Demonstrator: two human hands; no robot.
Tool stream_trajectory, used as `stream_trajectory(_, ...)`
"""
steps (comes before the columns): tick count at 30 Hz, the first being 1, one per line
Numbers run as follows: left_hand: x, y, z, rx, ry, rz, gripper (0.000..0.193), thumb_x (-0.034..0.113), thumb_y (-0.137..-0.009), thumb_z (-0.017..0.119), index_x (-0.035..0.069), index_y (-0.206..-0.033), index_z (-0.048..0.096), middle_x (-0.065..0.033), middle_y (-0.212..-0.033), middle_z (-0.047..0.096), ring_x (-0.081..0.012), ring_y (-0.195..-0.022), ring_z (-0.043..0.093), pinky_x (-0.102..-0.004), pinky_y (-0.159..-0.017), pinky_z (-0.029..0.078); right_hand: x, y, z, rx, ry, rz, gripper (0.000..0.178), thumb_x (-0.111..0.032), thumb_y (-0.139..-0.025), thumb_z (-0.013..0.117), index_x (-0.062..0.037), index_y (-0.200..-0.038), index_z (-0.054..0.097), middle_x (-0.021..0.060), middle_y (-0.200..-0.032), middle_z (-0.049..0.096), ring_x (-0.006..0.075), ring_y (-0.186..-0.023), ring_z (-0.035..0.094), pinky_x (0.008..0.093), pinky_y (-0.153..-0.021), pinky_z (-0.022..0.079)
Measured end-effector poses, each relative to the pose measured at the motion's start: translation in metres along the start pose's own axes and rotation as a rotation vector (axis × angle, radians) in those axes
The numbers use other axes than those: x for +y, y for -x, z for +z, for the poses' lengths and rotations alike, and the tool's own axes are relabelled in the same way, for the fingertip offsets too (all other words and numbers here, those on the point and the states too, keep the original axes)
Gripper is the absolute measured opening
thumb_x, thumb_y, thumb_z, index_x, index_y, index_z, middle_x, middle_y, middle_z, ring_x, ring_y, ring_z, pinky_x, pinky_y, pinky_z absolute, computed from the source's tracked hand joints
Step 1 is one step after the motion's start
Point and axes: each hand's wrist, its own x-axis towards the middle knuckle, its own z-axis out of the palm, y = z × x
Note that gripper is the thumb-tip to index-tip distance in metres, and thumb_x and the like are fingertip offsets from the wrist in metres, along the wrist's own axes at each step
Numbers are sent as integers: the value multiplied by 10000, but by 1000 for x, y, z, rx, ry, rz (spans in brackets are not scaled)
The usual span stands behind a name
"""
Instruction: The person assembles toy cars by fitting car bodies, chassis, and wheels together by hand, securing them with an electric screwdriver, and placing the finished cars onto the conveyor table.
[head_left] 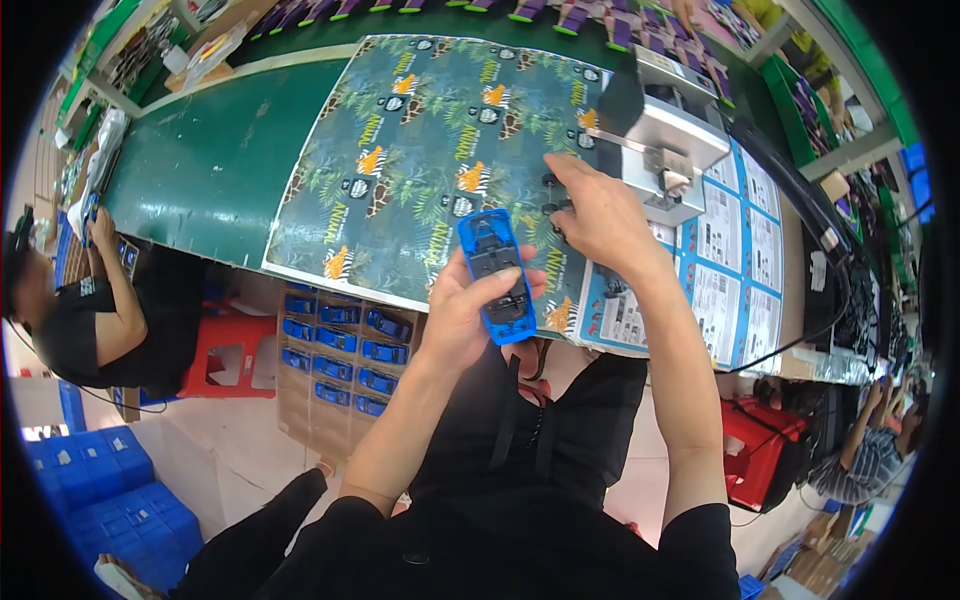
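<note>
A blue toy car [508, 318] lies in my left hand [462, 305], its black underside facing up. My left thumb presses on that underside while the fingers wrap the body from beneath. Over the printed sheet [400, 215], my right hand [600, 215] reaches in from the right with its index finger and thumb spread apart. Small black wheels [550, 209] sit at the gap between those fingertips. Whether the fingers touch them I cannot tell, and the other right fingers are partly hidden.
Right of my right hand stands a silver bench machine [675, 160]. Blue-and-white printed sheets [740, 255] lie beside it. Purple-and-green pieces [570, 18] line the conveyor beyond. Below the table's left edge, a cardboard box [310, 400] holds several blue cars. A co-worker [90, 310] sits at left.
</note>
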Motion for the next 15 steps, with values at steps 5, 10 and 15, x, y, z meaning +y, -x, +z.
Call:
stream_trajectory(5,-1,-3,-4,-55,2,-1,452,7,-874,633,-3,-1291,457,-168,-1174,634,-261,-966,688,-395,-826,589,-8,-5,1,53,31,-45,510,-93,-765,712,-25,-1257,594,174,-1218,643,346,-946,673,411,-825,531)
stream_trajectory(10,-7,0,-4,-37,-79,78,471,-11,-886,643,25,-1318,459,-121,-1159,644,-208,-977,675,-343,-842,563,-59,29,-17,302,-557,213,559,-150,-750,785,13,-1243,578,162,-1068,660,190,-599,657,290,-597,524)
stream_trajectory(15,-18,-3,1,-55,-197,189,436,9,-884,674,33,-1276,486,-75,-1139,644,-130,-1031,622,-278,-882,510,-94,57,1,355,-494,226,651,-210,-728,815,10,-1278,545,137,-1046,671,220,-705,689,318,-605,543)
